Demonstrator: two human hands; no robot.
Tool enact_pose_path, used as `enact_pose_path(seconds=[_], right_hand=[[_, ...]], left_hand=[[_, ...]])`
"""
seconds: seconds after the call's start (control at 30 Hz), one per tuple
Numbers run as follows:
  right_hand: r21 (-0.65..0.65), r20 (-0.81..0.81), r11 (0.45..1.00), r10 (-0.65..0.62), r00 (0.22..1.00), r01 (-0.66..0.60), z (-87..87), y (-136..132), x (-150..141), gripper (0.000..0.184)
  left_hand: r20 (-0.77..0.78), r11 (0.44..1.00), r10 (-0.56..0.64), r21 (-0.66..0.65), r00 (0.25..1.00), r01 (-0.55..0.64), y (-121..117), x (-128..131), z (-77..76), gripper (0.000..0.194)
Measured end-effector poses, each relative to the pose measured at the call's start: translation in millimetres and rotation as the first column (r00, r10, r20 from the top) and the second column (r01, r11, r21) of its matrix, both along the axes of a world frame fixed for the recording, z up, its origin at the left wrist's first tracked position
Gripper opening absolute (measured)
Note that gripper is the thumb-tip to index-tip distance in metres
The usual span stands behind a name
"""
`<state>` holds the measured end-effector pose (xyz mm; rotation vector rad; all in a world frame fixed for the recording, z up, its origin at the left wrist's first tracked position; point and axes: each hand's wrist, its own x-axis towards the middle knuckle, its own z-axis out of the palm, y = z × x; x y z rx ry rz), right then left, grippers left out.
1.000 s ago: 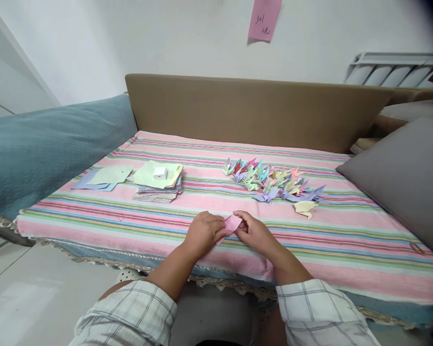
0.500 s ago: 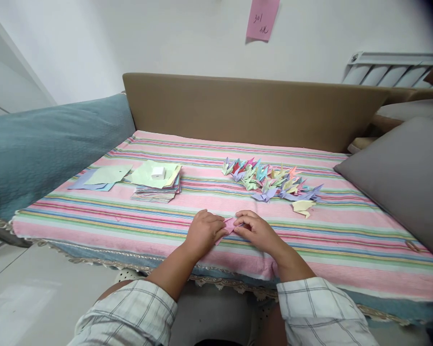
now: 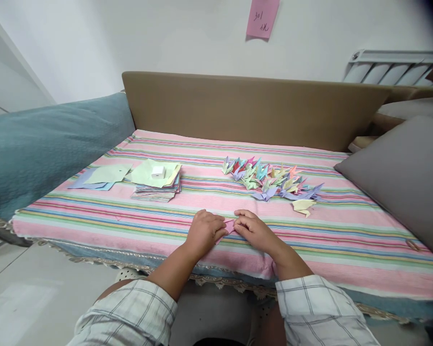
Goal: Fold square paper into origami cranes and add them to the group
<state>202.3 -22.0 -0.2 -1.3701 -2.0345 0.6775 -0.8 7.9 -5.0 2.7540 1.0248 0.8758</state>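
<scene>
I work close to the front edge of a sofa covered with a striped cloth (image 3: 202, 204), its lace trim (image 3: 220, 282) hanging just nearer to me than my hands. A band of cloth runs between my left hand (image 3: 205, 230) and the paper stack (image 3: 155, 193) beyond it to the left; another stretch opens to the right of my right hand (image 3: 253, 229), as far as the grey cushion (image 3: 400, 178). Well beyond both hands, the brown backrest (image 3: 238, 108) closes off the far side, while a blue armrest (image 3: 57, 144) bounds the far left.

The folded pink paper (image 3: 230, 226), small and crisp-edged, lies low over the cloth, between my two hands. Past my right hand, sharp-pointed paper cranes (image 3: 267, 180) in many pastel colours crowd together, a pale yellow crane (image 3: 303, 206) nearest. The stack is slightly uneven, with a smooth white box (image 3: 158, 172) on its top green sheet; flat loose sheets (image 3: 106, 175) overlap to its left, farther from my left hand.

Both my forearms reach forward from rolled, checked sleeves (image 3: 130, 310) and angle inward. My left hand, palm down, is clamped on the paper's left part, thumb along the near side; my right thumb and fingers pinch its right end.
</scene>
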Motion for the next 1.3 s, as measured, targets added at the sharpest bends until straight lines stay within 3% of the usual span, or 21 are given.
enact_pose_path(seconds=[0.53,0.93,1.13,1.3], right_hand=[[0.049,0.028,0.993,-0.111,0.993,0.110,-4.8,2,-8,0.012],[0.098,0.063,0.988,-0.129,0.990,0.123,-7.8,3,-9,0.010],[0.030,0.031,0.994,-0.106,0.994,0.105,-3.3,2,-1,0.015],[-0.004,-0.039,0.982,-0.187,0.982,0.187,1.3,1,-2,0.013]], left_hand=[[-0.026,0.997,0.012,-0.071,1.000,-0.014,-1,-3,4.1,0.008],[-0.037,1.000,0.028,0.002,0.999,-0.028,-1,-5,-6.0,0.009],[-0.046,1.000,0.027,-0.004,0.999,-0.028,0,-6,-6.8,0.008],[-0.042,1.000,0.023,-0.003,0.999,-0.024,0,-6,-7.6,0.007]])
